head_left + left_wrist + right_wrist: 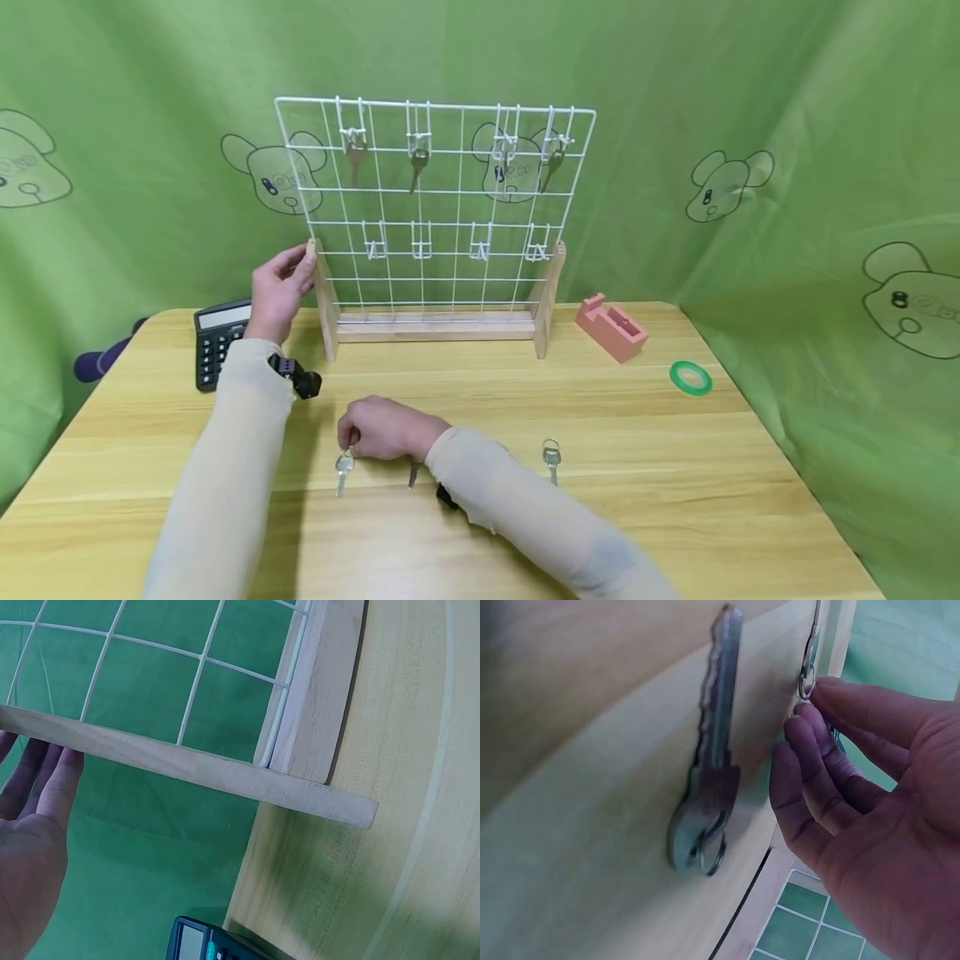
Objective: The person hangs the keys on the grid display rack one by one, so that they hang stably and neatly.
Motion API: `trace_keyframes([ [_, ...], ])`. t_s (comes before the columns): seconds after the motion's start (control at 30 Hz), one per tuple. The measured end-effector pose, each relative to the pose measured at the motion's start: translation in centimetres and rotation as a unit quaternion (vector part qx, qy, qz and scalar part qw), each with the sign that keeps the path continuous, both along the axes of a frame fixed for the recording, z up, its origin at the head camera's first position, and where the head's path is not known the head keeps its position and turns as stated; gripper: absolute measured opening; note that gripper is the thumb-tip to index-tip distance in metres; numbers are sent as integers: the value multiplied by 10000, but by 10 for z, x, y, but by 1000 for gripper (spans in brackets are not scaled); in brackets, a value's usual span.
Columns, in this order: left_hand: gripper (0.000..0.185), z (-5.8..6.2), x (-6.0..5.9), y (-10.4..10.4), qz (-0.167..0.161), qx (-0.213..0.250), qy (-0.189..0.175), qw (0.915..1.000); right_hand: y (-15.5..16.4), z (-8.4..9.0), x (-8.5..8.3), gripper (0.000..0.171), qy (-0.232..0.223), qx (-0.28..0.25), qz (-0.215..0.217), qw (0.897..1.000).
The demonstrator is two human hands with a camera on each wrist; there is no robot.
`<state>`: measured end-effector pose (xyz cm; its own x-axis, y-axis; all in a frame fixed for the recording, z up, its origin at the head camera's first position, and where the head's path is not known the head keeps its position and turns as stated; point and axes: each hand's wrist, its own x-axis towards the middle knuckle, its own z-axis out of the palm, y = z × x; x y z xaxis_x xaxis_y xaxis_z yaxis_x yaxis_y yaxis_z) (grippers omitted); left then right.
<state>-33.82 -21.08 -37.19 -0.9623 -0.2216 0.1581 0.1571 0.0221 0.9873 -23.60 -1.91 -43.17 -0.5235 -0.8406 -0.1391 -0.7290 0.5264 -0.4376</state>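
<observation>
A white wire grid rack [435,208] stands on a wooden base at the back of the table [675,500], with single keys [417,162] hanging from its top hooks. My left hand [296,262] touches the top of the rack's left wooden post [187,761] with straight fingers [52,776]. Near the table's front, my right hand [352,437] pinches the ring of a silver key [343,468] lying on the wood; the ring [807,679] sits at my fingertips [802,720]. A second key [709,787] lies just beside it, partly under the hand in the head view. A third key [551,458] lies to the right.
A black calculator [216,342] sits at the back left by the rack. A pink block [611,327] and a green tape roll [690,377] lie at the back right. A purple object [105,358] pokes over the left edge. Green cloth hangs all around.
</observation>
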Motion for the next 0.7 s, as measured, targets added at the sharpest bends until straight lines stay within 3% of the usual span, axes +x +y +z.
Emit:
trace_keyframes([
  [0.3,52,0,0,1,-11,-18,-31,10000,-3,-4,0,23,106,210,-71,9997],
  [0.43,52,-1,0,1,-28,-24,-45,10000,-2,-2,0,22,-79,262,-154,9995],
  [0.7,52,0,0,0,-33,17,-30,10000,6,5,-3,20,-65,-211,-138,9997],
])
